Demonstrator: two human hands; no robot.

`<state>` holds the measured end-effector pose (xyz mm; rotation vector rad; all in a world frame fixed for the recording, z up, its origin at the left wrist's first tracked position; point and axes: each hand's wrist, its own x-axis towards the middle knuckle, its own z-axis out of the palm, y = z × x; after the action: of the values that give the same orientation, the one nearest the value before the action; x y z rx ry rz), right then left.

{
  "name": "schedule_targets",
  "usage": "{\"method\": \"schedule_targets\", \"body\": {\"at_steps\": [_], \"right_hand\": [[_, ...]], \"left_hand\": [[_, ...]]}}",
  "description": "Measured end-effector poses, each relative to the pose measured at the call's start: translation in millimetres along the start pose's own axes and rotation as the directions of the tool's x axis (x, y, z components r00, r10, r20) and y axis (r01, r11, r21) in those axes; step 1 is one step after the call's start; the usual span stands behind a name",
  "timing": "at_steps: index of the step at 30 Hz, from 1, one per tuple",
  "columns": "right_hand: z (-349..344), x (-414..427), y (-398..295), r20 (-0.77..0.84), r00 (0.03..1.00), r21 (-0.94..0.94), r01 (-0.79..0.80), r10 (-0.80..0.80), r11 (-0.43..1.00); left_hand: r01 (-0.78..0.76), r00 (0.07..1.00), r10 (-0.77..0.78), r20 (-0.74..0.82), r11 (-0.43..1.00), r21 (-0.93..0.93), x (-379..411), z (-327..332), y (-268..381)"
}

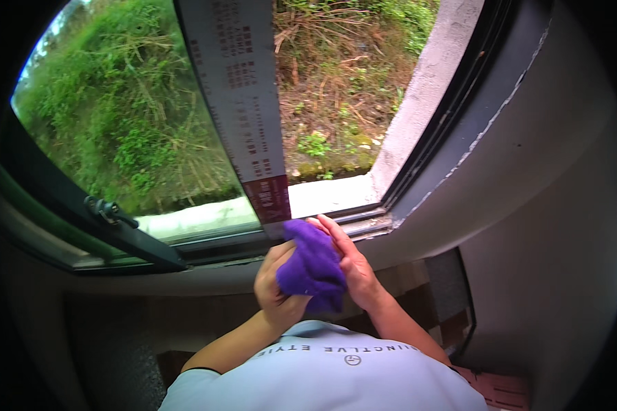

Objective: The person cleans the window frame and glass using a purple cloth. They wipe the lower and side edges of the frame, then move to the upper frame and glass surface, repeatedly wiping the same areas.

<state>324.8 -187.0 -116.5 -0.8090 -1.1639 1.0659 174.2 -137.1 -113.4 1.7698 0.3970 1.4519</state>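
A bunched purple cloth (311, 264) is between my two hands, in front of my chest and just inside the window sill. My left hand (275, 290) grips it from the left, with the fingers partly hidden by its folds. My right hand (359, 275) presses against the cloth's right side, its fingers pointing up towards the window; some fingertips are behind the cloth. Beyond the hands, the sliding window's dark frame (221, 251) runs across the view. A long printed strip (247, 113) stands along the window's middle upright.
A window latch (108, 209) sits on the left sash frame. On the right, the window track (437, 138) meets a grey wall (534, 149) with a chipped paint edge. Plants (149, 123) grow on a bank outside. A pink object (493, 390) lies low at the right.
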Motion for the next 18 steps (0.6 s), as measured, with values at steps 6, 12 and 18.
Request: {"method": "schedule_targets", "body": {"at_steps": [6, 12, 18], "right_hand": [[-6.5, -15.4, 4.7, -0.058, 0.995, 0.102, -0.074, 0.080, 0.992], [-8.9, -2.4, 15.0, -0.505, 0.863, 0.202, 0.097, 0.018, 0.975], [30.2, 21.8, -8.3, -0.413, 0.900, 0.090, 0.195, -0.141, 0.977]], "left_hand": [[0.222, 0.973, -0.231, -0.016, 0.953, -0.208, 15.6, 26.7, 8.1], [0.147, 0.975, -0.163, 0.149, 0.983, 0.112, 25.0, 22.7, 8.2], [-0.064, 0.994, 0.033, 0.103, 0.948, 0.311, -4.1, -1.2, 24.8]]}}
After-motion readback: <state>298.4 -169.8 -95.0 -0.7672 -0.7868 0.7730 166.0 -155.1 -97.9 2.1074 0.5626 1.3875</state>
